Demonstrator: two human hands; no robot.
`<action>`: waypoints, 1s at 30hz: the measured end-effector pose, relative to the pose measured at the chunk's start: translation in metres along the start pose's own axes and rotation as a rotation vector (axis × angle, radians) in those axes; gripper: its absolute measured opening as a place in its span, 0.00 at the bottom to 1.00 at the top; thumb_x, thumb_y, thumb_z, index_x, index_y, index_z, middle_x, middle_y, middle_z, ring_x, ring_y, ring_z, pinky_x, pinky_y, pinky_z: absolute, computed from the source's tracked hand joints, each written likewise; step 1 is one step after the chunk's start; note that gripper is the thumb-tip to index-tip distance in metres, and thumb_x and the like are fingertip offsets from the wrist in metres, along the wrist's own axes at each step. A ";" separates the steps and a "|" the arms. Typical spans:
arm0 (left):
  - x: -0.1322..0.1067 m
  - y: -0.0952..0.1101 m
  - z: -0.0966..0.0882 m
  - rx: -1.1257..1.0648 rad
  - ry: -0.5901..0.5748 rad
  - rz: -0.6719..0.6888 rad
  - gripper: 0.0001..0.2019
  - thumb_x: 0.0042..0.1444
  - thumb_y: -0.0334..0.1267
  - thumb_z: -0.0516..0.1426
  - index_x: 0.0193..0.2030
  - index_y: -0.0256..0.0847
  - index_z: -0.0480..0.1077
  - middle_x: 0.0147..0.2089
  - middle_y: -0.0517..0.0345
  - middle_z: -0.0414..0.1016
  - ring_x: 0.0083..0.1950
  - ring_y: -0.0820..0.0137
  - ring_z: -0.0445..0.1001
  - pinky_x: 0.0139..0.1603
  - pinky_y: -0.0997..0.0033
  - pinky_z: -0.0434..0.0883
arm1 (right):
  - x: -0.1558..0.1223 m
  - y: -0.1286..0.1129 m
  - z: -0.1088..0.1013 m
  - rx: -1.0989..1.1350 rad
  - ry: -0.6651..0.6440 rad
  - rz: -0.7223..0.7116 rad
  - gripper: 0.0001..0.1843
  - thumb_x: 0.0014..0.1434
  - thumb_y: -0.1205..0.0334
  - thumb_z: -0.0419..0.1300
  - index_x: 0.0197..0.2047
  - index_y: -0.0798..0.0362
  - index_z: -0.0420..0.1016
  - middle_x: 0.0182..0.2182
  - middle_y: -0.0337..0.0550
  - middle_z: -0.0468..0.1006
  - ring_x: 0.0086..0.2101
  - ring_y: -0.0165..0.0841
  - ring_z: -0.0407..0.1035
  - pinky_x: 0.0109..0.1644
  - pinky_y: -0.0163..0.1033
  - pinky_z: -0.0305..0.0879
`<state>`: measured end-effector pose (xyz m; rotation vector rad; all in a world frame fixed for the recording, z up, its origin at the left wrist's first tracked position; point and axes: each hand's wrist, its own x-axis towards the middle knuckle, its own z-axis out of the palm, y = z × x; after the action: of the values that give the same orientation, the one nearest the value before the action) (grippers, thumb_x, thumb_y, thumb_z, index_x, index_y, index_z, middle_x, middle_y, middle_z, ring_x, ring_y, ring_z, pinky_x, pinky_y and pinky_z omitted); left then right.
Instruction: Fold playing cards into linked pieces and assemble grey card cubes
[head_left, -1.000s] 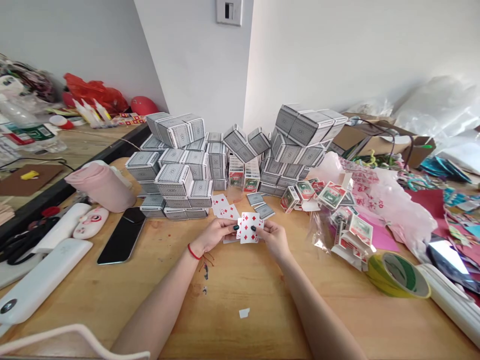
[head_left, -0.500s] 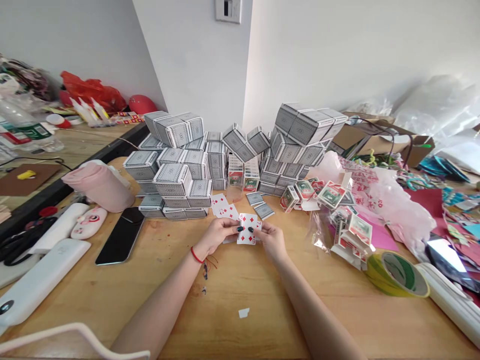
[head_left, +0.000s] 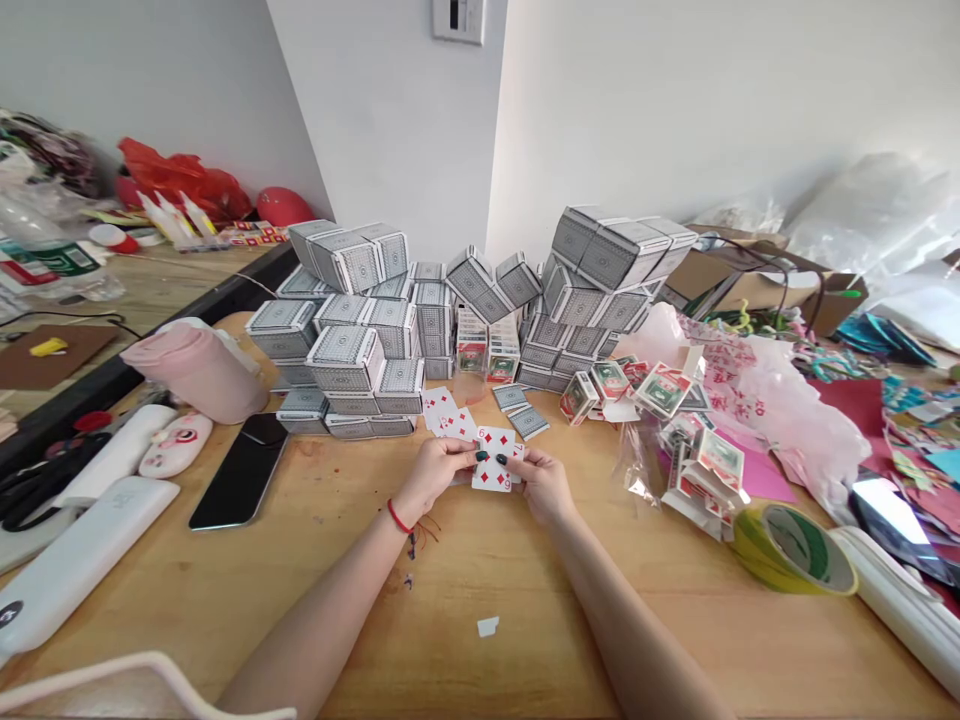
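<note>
Between both hands a six of diamonds playing card (head_left: 493, 472) faces up, with a seven showing from behind its right edge. My left hand (head_left: 437, 472) pinches the left side with the thumb on top; a red string bracelet (head_left: 399, 516) circles that wrist. My right hand (head_left: 545, 482) grips the right side, its dark-nailed thumb on the card's face. Just behind lie loose face-up diamond cards (head_left: 437, 403). Two face-down cards (head_left: 529, 420) rest to their right. What the curled fingers hold underneath is hidden.
Grey-patterned blocks of cards are stacked at left (head_left: 345, 360) and right (head_left: 592, 300). Red and green card boxes (head_left: 664, 388) lie at right, beside yellow tape (head_left: 795, 548). A black phone (head_left: 240, 472) lies left. A paper scrap (head_left: 487, 627) sits in front.
Almost nothing differs. The left hand has shifted very slightly, and both hands keep their grip on the cards.
</note>
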<state>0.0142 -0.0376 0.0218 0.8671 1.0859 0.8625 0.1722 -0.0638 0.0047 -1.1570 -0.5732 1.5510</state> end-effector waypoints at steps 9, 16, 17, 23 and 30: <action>-0.011 -0.009 0.017 0.468 0.296 0.383 0.11 0.51 0.37 0.53 0.20 0.40 0.61 0.18 0.65 0.61 0.22 0.75 0.60 0.26 0.75 0.58 | -0.005 0.005 0.008 0.016 -0.018 -0.003 0.18 0.28 0.59 0.73 0.24 0.54 0.73 0.24 0.43 0.80 0.25 0.39 0.74 0.27 0.40 0.70; -0.017 -0.012 0.020 0.812 0.385 0.626 0.13 0.58 0.39 0.48 0.22 0.41 0.59 0.20 0.61 0.62 0.22 0.73 0.59 0.26 0.73 0.52 | -0.011 0.002 0.013 0.041 -0.061 0.002 0.16 0.31 0.58 0.72 0.25 0.54 0.74 0.25 0.44 0.81 0.28 0.40 0.75 0.30 0.40 0.71; -0.016 -0.013 0.019 0.838 0.392 0.648 0.14 0.58 0.39 0.49 0.22 0.41 0.60 0.19 0.61 0.62 0.20 0.74 0.58 0.25 0.73 0.51 | -0.012 0.001 0.013 0.041 -0.065 0.006 0.16 0.30 0.58 0.72 0.24 0.54 0.74 0.26 0.44 0.81 0.29 0.40 0.75 0.30 0.40 0.71; -0.012 -0.021 0.013 1.137 0.494 0.783 0.20 0.59 0.45 0.48 0.19 0.39 0.64 0.16 0.56 0.66 0.18 0.74 0.62 0.23 0.71 0.48 | -0.012 -0.001 0.014 0.089 -0.038 -0.035 0.15 0.30 0.61 0.73 0.22 0.54 0.73 0.23 0.41 0.80 0.28 0.39 0.75 0.30 0.39 0.69; -0.012 -0.022 0.013 1.393 0.470 0.867 0.23 0.63 0.44 0.43 0.21 0.37 0.66 0.18 0.55 0.71 0.19 0.72 0.68 0.22 0.71 0.52 | -0.010 0.001 0.011 0.122 0.017 -0.034 0.14 0.29 0.66 0.73 0.20 0.54 0.73 0.20 0.38 0.79 0.24 0.35 0.73 0.27 0.37 0.67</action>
<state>0.0271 -0.0592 0.0090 2.5100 1.7654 0.9549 0.1621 -0.0714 0.0124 -1.0615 -0.4783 1.5243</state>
